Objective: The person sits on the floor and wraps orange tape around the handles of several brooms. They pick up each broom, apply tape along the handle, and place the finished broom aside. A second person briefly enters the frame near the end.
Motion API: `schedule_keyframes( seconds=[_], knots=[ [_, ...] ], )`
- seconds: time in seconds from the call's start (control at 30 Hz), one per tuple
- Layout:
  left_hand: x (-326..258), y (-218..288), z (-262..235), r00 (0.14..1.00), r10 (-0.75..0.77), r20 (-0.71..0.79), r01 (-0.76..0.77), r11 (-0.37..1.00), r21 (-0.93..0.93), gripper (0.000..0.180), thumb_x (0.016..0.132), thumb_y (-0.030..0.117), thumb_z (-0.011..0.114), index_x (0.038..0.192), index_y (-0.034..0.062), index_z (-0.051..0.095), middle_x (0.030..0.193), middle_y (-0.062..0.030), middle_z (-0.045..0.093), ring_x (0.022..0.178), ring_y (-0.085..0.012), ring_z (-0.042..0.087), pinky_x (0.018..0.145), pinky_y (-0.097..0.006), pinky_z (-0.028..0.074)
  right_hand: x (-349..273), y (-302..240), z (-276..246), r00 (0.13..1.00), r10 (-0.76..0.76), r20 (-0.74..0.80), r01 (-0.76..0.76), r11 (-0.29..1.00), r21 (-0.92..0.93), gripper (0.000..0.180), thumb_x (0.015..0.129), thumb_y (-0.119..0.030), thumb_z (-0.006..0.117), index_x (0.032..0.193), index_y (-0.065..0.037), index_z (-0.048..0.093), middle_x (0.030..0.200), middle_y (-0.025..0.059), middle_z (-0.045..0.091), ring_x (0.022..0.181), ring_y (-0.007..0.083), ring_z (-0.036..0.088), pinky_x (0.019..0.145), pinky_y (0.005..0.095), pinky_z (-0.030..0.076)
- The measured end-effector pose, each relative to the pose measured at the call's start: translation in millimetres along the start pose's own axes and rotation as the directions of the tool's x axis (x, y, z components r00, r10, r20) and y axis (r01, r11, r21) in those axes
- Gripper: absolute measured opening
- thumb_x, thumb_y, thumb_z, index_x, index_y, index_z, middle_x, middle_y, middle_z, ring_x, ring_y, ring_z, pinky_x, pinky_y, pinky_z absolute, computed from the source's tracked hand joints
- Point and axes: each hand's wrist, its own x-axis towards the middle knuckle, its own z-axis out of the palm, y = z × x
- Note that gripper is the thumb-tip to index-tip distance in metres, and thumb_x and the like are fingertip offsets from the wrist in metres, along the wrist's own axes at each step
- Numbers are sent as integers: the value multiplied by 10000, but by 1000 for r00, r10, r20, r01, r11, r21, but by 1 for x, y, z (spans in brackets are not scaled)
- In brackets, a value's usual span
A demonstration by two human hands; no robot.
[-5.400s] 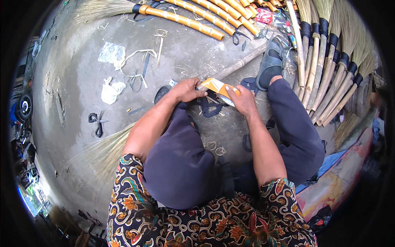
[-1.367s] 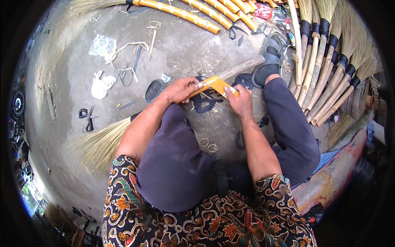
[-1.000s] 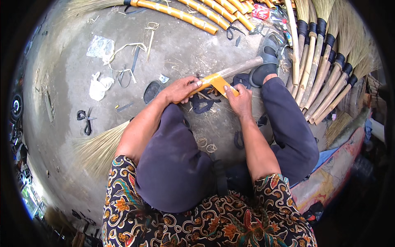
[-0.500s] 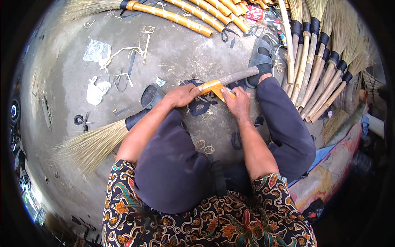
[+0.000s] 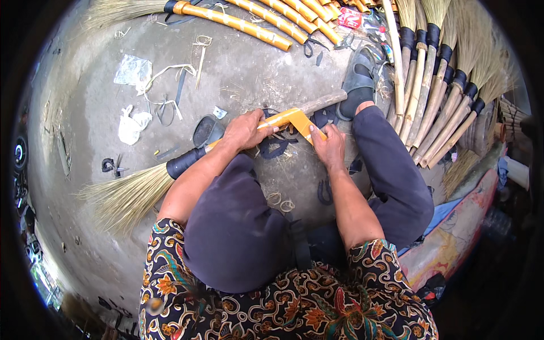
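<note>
A broom lies slantwise across my legs, its straw bristles (image 5: 133, 195) and black-bound neck (image 5: 186, 162) at the left. Yellow wrapping covers part of its wooden handle (image 5: 320, 104), and the far right end is bare grey wood. My left hand (image 5: 245, 130) is closed round the wrapped part. From the handle a flat yellow strip (image 5: 302, 124) runs down to my right hand (image 5: 328, 145), which pinches its end between thumb and fingers. Part of the handle is hidden under my left hand and forearm.
Several brooms with bare handles (image 5: 416, 93) lean in a row at the right. Brooms with yellow-wrapped handles (image 5: 232, 25) lie at the top. Scissors (image 5: 118, 167), a white plastic bag (image 5: 134, 124), black strips (image 5: 275, 150) and straw scraps lie on the concrete floor.
The broom has shifted down-left along its length. My left hand sits slightly farther left on it. The yellow strip now stretches longer and flatter between the handle and my right hand.
</note>
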Motion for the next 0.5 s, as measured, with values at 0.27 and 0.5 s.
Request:
schedule_keyframes(
  seconds=[0.27,0.5],
  knots=[
    [0,7,-1,996,2,86,-4,1000,14,674,1030,680,604,1309,69,664,1007,-254,761,1038,-450,734,908,-511,564,2,-2,0,1000,27,3,-27,1000,9,468,970,-493,772,859,-51,667,928,118,655,890,350,606,889,443,417],
    [0,2,-1,906,-153,395,335,829,-448,639,1048,664,600,1073,35,711,972,-237,752,940,-427,734,851,-481,573,5,-1,-1,998,-28,-60,27,999,-17,469,951,-503,790,863,-56,679,942,118,656,930,369,581,900,452,423]
  ],
)
